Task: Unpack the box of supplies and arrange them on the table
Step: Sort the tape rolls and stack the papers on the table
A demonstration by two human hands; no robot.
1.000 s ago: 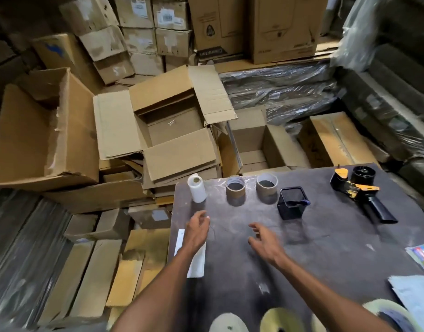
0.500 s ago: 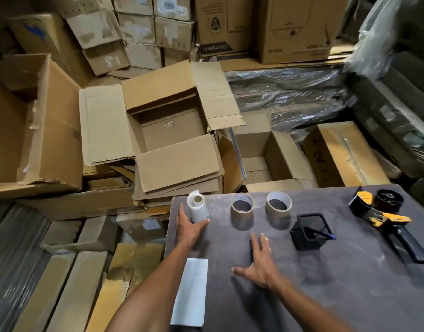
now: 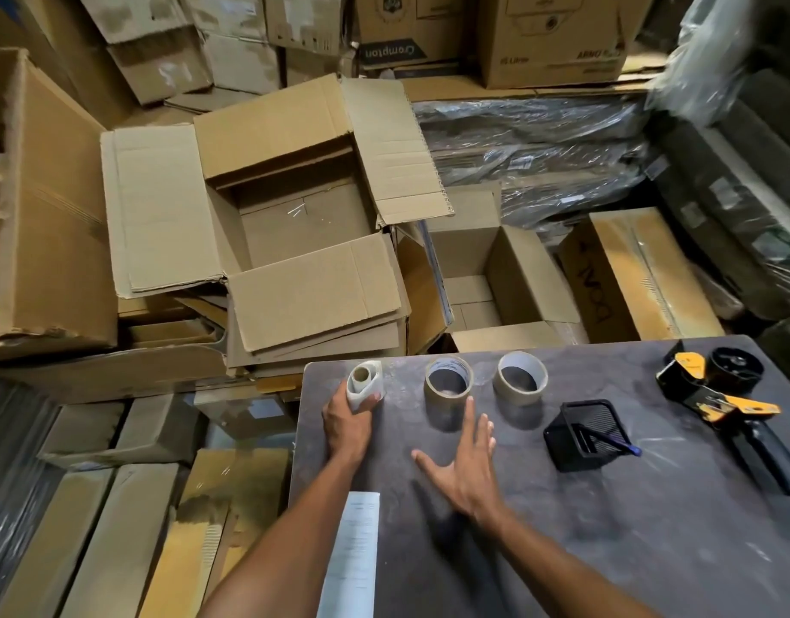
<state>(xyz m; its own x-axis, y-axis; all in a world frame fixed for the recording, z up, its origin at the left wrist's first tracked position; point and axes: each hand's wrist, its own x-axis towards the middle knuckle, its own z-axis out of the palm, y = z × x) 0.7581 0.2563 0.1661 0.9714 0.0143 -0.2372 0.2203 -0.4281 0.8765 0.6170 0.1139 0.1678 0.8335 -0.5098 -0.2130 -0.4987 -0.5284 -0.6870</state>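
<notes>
- At the far left corner of the table [image 3: 562, 550], the fingers of the left hand [image 3: 346, 423] are curled around the lower part of a small white roll [image 3: 364, 383], which stands upright on its end; the thumb side is hidden behind the roll, so the full grip cannot be seen.
- Fingers of the right hand [image 3: 464, 461] are straight and spread apart, with the thumb out to the left; the hand holds nothing, and its fingertips reach close to the nearer brown tape roll [image 3: 448, 380]. I cannot tell if the palm touches the table or hovers just above it.
- Both forearms come in from the bottom edge and point forward, the left one along the left border of the table, the right one more to the middle.
- My judgement is that the step in hand is arranging, not unpacking: the open box [image 3: 295, 225] beyond the table shows a bare bottom, and the supplies stand already in a row along the far edge: white roll, two tape rolls (the second [image 3: 520, 379] just right of the first), then a black mesh holder [image 3: 584, 434] and a tape dispenser [image 3: 723, 394] further right.
- Next move probably calls for a small, gentle shift of the white roll to line it with the tape rolls, keeping it upright, because it is narrow, stands close to the table edge and can tip easily.
- A white paper sheet [image 3: 353, 555] lies flat near the left edge, behind the left wrist.
</notes>
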